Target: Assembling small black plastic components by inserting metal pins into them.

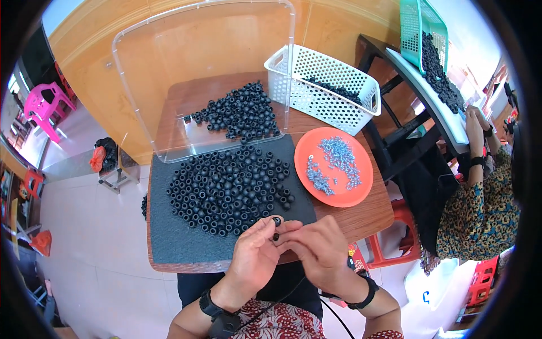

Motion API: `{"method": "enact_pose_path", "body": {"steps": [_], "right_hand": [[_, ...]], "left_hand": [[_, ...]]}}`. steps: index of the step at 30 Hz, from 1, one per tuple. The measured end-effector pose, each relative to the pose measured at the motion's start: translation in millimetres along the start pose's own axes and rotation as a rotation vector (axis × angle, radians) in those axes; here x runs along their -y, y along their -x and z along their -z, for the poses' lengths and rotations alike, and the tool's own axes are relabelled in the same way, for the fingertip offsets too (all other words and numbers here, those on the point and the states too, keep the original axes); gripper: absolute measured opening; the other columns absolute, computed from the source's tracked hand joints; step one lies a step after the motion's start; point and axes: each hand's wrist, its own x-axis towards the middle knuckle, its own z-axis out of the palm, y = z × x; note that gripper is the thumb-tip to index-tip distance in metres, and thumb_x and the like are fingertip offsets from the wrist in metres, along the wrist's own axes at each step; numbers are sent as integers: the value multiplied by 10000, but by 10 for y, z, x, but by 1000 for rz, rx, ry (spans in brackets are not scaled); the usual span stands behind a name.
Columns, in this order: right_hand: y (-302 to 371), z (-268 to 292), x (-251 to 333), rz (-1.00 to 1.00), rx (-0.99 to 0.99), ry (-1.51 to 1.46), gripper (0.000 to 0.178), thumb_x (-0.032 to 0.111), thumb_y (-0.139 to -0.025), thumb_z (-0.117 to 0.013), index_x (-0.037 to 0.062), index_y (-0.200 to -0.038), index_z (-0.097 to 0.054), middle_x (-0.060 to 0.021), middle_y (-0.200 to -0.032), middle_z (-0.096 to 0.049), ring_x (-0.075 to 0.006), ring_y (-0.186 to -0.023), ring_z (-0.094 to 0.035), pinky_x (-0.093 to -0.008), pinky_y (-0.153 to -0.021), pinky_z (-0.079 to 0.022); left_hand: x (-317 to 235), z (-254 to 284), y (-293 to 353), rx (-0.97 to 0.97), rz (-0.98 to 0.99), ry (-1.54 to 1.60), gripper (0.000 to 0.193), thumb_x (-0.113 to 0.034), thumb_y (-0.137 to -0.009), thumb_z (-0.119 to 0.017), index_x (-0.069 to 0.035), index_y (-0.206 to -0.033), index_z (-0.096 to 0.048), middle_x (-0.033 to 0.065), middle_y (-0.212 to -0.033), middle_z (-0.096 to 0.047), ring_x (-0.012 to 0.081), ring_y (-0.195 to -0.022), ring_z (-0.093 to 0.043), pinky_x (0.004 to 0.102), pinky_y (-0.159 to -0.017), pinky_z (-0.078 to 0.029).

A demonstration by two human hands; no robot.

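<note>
My left hand (255, 257) pinches a small black ring-shaped part (276, 221) between thumb and fingertips at the near edge of the table. My right hand (317, 248) meets it from the right, its fingertips closed on something tiny and dark just below the ring; I cannot tell what it is. Right above both hands, several black rings (228, 189) lie spread on a dark grey mat (175, 240). An orange plate (361, 189) with small silver screws (333, 164) sits to the right of the mat.
A clear plastic lid (197, 68) stands upright behind the mat, with more black rings (240, 113) beyond it. A white basket (324, 87) holds dark parts. A green basket (420, 28) and a person in a patterned top (480, 209) are at a second table on the right.
</note>
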Motion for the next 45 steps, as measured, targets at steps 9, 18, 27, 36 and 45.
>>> {"method": "enact_pose_path", "body": {"steps": [9,18,27,36,45], "right_hand": [[60,-283,40,115,5,207,256,-8,-639,-667,12,-890,-622,-84,-838,-583,-255,-722,-513,-348,-600,-420],[25,-26,117,-85,-60,-134,198,-20,-675,-707,13,-850,-621,-87,-813,-611,-238,-708,-539,-323,-608,-439],[23,-8,55,-203,-117,-357,190,-47,-686,-694,25,-857,-654,-66,-836,-639,-198,-754,-550,-298,-655,-441],[23,-25,27,-174,-125,-311,188,-21,-677,-708,41,-849,-664,-57,-829,-637,-202,-750,-548,-297,-654,-437],[-24,0,27,-87,-90,-210,166,-14,-681,-710,39,-831,-664,-63,-806,-626,-205,-734,-536,-303,-629,-427]], "left_hand": [[28,-54,45,-18,-35,-60,164,-156,-940,-480,-33,-994,-574,137,-1087,-607,176,-978,-568,328,-902,-435],[-3,-12,138,-6,-6,-116,186,-144,-931,-511,-6,-1046,-556,102,-1055,-605,162,-949,-561,294,-887,-431],[31,24,162,-14,-42,-264,189,-122,-913,-544,-9,-1061,-575,67,-911,-630,146,-816,-587,296,-789,-457],[51,27,179,-38,-51,-276,171,-81,-905,-546,-3,-1053,-582,65,-906,-626,139,-802,-585,281,-773,-461],[60,25,179,-57,-91,-298,165,-70,-904,-544,7,-1042,-589,67,-904,-624,139,-788,-575,279,-768,-459]]}}
